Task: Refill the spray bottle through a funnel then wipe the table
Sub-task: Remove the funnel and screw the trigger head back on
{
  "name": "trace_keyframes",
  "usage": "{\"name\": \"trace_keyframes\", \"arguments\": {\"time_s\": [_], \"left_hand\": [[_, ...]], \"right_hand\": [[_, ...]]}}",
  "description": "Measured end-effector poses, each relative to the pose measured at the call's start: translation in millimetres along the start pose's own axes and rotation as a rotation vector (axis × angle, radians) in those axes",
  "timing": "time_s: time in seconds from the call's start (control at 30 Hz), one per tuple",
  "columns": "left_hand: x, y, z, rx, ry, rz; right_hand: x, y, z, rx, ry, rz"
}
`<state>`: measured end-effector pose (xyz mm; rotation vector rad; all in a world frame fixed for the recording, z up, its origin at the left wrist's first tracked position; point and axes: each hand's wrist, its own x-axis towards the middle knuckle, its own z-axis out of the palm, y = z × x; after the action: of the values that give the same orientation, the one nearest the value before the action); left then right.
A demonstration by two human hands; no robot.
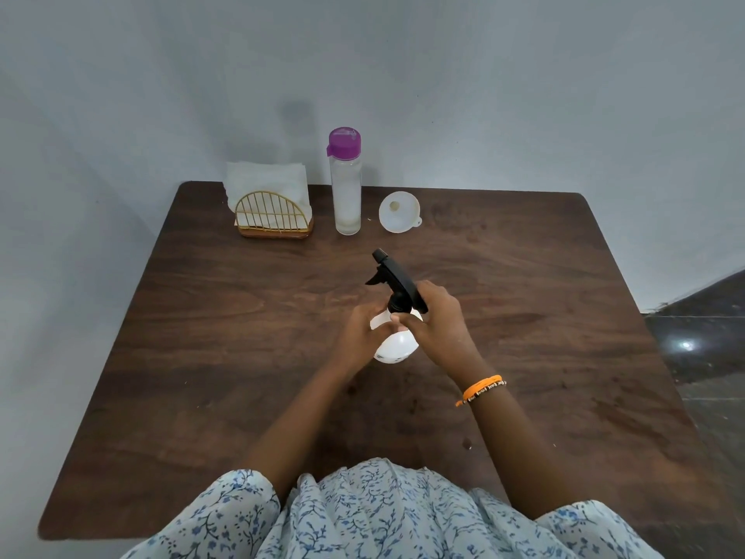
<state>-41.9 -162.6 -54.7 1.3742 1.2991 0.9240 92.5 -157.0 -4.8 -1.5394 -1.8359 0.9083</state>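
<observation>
A white spray bottle (396,344) with a black trigger head (393,277) stands near the middle of the brown wooden table (242,316). My left hand (363,336) grips the white body from the left. My right hand (437,316) curls round the black collar and neck under the trigger head. A white funnel (399,211) lies on its side at the back of the table. To the funnel's left stands a tall clear water bottle (346,191) with a purple cap. White paper napkins (266,183) stand in a gold wire holder (271,215) at the back left.
The table's far edge meets a pale wall. Dark tiled floor (701,336) shows past the table's right edge. My floral sleeves cover the near edge.
</observation>
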Motion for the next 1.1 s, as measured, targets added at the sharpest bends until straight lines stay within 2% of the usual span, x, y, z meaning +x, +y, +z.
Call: {"name": "trace_keyframes", "arguments": {"time_s": [0.17,0.37,0.47,0.57,0.8,0.93,1.1], "left_hand": [[-2.1,0.9,1.8,-0.013,0.011,-0.02],[-0.1,-4.3,1.9,0.015,0.051,-0.001],[0.9,-6.2,1.1,0.038,0.057,-0.005],[0.8,-6.1,-0.5,0.047,0.045,0.011],[1.3,-4.3,-0.6,0.074,0.003,-0.044],[2.6,-3.1,-3.8,0.034,-0.016,-0.028],[4.2,-3.3,-3.9,0.035,-0.055,-0.057]], "right_hand": [[1.5,-0.6,-1.8,0.001,0.007,-0.011],[0.0,-10.6,16.6,0.154,0.205,0.078],[0.8,-10.6,21.3,0.161,0.235,0.079],[-2.2,-6.2,18.6,0.126,0.203,0.038],[2.5,-3.5,2.8,-0.075,-0.007,-0.042],[9.0,-12.6,-0.8,-0.082,-0.069,0.014],[22.4,-18.0,-16.0,-0.131,-0.243,0.114]]}}
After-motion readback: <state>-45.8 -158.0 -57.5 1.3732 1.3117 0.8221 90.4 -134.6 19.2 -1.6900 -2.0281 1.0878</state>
